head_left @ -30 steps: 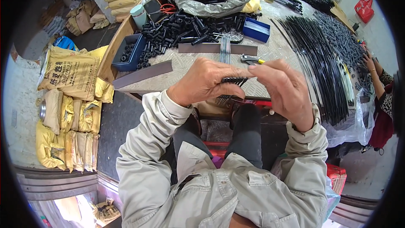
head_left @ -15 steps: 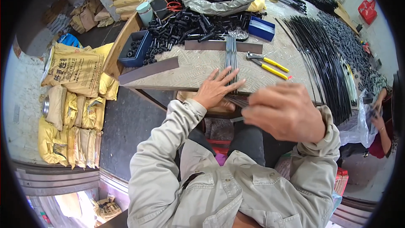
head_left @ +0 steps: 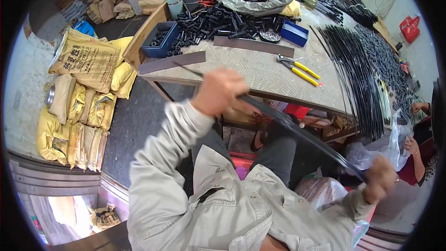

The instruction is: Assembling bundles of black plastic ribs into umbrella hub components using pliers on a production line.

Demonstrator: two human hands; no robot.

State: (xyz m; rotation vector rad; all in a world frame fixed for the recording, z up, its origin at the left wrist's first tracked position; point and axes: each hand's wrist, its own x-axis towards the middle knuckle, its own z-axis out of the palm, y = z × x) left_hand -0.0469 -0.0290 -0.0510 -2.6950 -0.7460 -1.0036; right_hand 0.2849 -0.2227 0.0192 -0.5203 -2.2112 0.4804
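A bundle of long, thin dark rods [head_left: 297, 128] slants in front of me, off the table's near edge, smeared by motion. My left hand [head_left: 219, 92] is closed round its upper left part, with one thin end poking out past the fist. Lower down at the right, my right hand [head_left: 381, 180] is closed on the other end; its fingers are blurred. On the tabletop lie pliers with yellow handles [head_left: 301, 70]. Two flat dark metal strips, one in the middle [head_left: 253, 46] and one at the left edge [head_left: 172, 62], stand on the table.
Black tubular parts [head_left: 209, 25] lie heaped behind the strips, beside a blue bin [head_left: 160, 42] and a blue box [head_left: 294, 33]. Many long black rods [head_left: 355, 74] cover the right side. Another person's hand [head_left: 411, 145] shows at far right. Yellow sacks [head_left: 88, 60] are stacked left.
The rods that lay across the middle strip are off the table, held between my hands. My right hand swung down and right; my left rose slightly leftward. The view shifted a little.
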